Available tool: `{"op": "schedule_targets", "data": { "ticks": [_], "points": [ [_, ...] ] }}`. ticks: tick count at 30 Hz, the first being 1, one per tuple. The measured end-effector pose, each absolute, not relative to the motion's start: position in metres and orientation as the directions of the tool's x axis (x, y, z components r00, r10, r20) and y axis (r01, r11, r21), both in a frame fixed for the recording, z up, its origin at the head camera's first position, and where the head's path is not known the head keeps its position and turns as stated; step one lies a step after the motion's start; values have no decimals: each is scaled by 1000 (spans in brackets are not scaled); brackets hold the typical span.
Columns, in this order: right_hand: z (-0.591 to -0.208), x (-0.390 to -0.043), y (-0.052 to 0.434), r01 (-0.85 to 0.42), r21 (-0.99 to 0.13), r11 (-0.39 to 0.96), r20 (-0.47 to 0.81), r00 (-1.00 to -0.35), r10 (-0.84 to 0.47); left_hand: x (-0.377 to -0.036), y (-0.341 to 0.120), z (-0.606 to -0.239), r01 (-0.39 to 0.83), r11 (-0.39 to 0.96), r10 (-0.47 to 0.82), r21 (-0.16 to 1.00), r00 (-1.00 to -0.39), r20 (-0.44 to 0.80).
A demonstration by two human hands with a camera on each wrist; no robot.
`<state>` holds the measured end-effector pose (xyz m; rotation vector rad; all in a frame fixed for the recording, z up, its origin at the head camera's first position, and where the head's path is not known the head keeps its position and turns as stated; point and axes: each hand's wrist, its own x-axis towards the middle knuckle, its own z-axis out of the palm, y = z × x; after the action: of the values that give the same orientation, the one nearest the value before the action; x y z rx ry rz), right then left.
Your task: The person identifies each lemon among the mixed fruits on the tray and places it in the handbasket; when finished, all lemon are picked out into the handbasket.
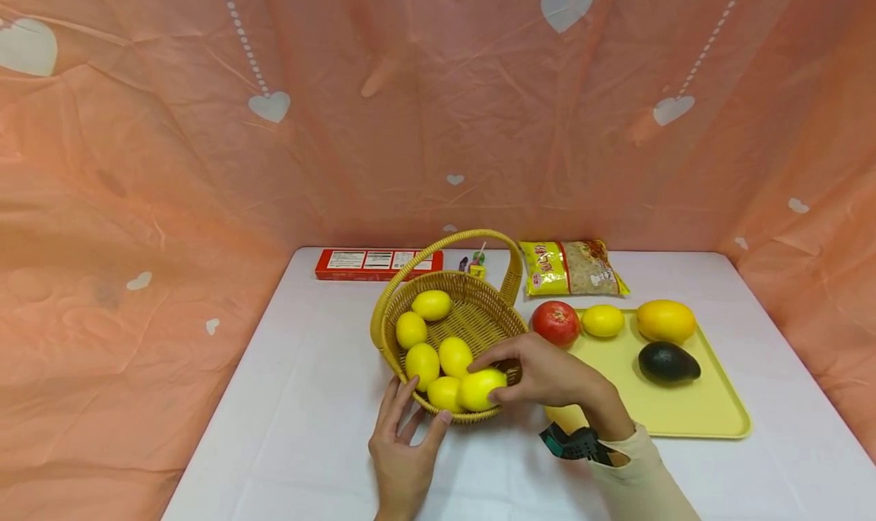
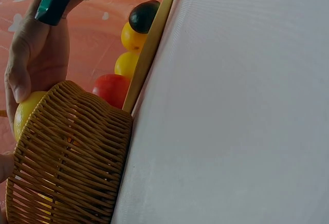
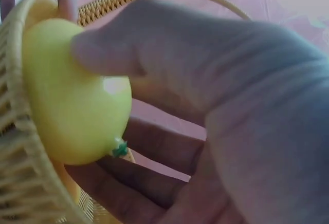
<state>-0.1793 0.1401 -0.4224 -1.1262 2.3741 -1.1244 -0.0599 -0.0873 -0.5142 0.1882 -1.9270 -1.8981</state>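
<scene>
Lemon in right hand over basket rim.

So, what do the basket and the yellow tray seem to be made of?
The basket looks like woven wicker or rattan, matte tan: interlaced strands show clearly in the left wrist view. It could be a plastic imitation. The tray looks like moulded plastic, smooth pale yellow, with a rounded raised rim and a slight sheen.

Yellow lemon (glossy) at basket rim
</scene>
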Motion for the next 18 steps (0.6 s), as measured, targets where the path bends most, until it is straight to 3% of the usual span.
{"op": "schedule_targets", "data": {
  "ticks": [11, 18],
  "points": [
    [-419, -171, 127, -528, -702, 479, 29, -693, -721, -62, -89, -516, 222, 63, -385, 973, -894, 229],
    [-431, -170, 113, -567, -699, 436, 76, -666, -742, -60, -88, -516, 210, 58, -384, 976, -898, 216]
  ]
}}
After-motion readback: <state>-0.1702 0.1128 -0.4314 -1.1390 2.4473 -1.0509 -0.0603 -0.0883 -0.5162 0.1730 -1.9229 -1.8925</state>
